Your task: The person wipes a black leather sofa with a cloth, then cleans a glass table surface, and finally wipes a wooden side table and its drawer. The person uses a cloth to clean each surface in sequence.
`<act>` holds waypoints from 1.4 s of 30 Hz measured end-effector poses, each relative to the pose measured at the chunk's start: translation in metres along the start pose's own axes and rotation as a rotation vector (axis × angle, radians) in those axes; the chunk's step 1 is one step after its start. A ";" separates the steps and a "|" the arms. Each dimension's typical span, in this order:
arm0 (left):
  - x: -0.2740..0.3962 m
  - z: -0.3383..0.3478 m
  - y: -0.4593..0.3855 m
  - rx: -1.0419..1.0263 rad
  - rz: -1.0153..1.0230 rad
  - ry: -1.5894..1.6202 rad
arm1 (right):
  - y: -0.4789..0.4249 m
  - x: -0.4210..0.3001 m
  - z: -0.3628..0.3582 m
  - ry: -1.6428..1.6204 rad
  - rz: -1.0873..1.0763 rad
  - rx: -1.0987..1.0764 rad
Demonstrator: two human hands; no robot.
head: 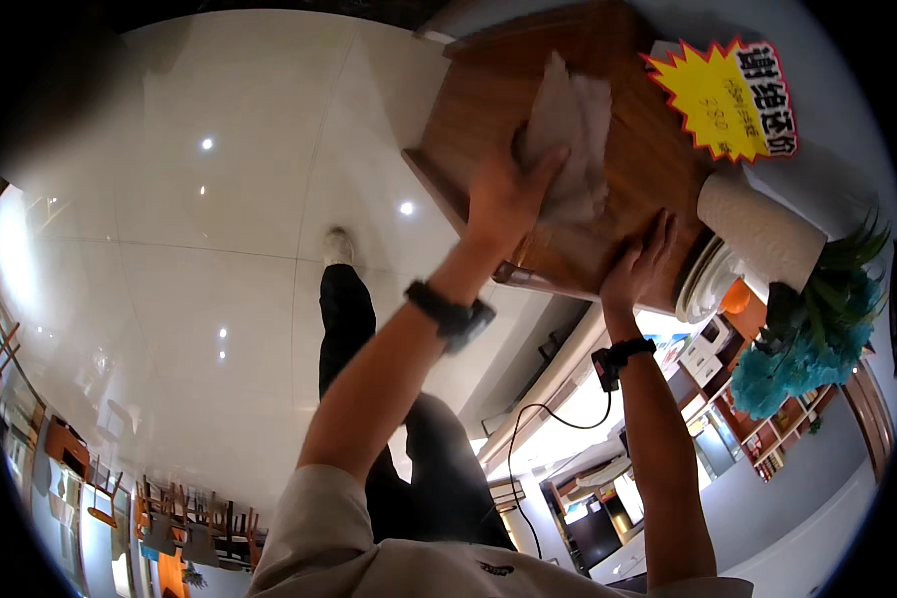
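My left hand holds a crumpled pale cloth or paper towel between thumb and fingers, over the brown wooden cabinet top. Some of its fingers are hidden behind the cloth. Nearer the cabinet's other end, my right hand lies on the wood with its fingers apart and nothing in it. Each wrist wears a black strap with a small device, and a black cable runs from the right one.
Beside my right hand are stacked white dishes, a paper towel roll and turquoise artificial flowers. A yellow price sign bears writing. Pale glossy floor tiles surround my legs; chairs stand farther off.
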State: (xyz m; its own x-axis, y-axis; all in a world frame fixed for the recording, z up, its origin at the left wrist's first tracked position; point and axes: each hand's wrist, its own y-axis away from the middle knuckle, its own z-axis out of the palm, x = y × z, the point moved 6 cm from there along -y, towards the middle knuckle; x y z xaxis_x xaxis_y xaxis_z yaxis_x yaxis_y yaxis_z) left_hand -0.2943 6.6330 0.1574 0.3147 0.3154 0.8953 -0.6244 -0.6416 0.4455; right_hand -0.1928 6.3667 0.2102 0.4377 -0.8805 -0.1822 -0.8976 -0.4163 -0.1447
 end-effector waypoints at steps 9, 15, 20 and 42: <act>0.019 0.028 -0.112 -0.057 0.303 -0.004 | 0.001 0.003 0.003 -0.037 0.013 -0.002; -0.018 -0.015 0.012 -0.213 0.111 0.095 | 0.002 0.011 0.001 -0.061 -0.007 0.058; -0.044 -0.065 0.084 -0.156 -0.046 -0.175 | 0.005 0.012 0.001 -0.011 -0.026 0.077; -0.203 -0.025 0.018 -0.068 -0.630 -0.064 | 0.005 0.006 -0.009 -0.015 0.108 0.009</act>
State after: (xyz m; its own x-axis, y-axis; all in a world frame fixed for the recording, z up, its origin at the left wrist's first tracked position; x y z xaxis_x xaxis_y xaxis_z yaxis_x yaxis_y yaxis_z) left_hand -0.3875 6.5747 -0.0157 0.6771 0.5743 0.4601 -0.3491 -0.2997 0.8879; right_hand -0.1945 6.3572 0.2167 0.3393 -0.9166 -0.2114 -0.9391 -0.3172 -0.1322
